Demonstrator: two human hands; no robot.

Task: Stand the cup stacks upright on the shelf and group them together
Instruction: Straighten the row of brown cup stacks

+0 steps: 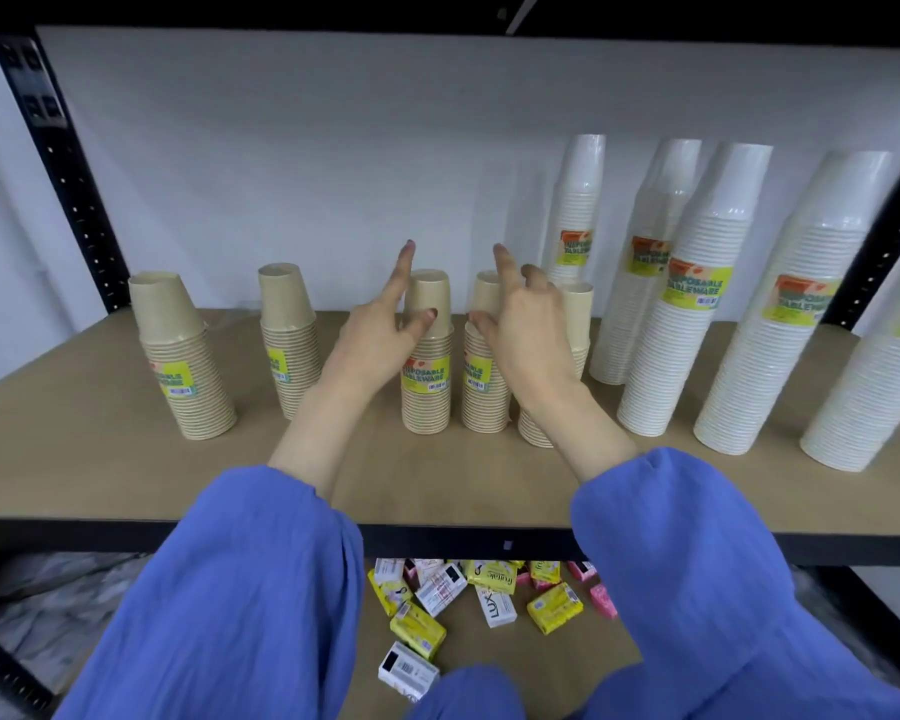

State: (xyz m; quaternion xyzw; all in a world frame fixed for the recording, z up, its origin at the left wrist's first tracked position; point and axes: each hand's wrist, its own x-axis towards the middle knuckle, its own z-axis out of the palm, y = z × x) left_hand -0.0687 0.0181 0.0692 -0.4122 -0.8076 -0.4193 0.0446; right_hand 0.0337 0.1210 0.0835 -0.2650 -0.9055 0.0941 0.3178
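Five tan cup stacks are seen standing upright, rims down, on the wooden shelf [74, 407]. The far-left tan stack [180, 356] and the second tan stack [289, 337] are set apart from each other and from the rest. The middle tan stack [427, 356] and the fourth tan stack [485, 366] stand just beside one another, and a fifth tan stack [575, 324] is largely hidden behind the right wrist.

The left hand [380, 335] is held open, its forefinger raised and its thumb laid against the upper part of the middle tan stack. The right hand [528, 330] is likewise spread open over the fourth tan stack; whether its fingers actually touch the cups cannot be made out. Nothing is gripped by either hand.

To the right, taller white cup stacks [692, 304] are grouped upright, each bearing a yellow label. Blue sleeves [261, 589] cover both forearms. On the lower shelf, small soap boxes [489, 595] lie scattered.
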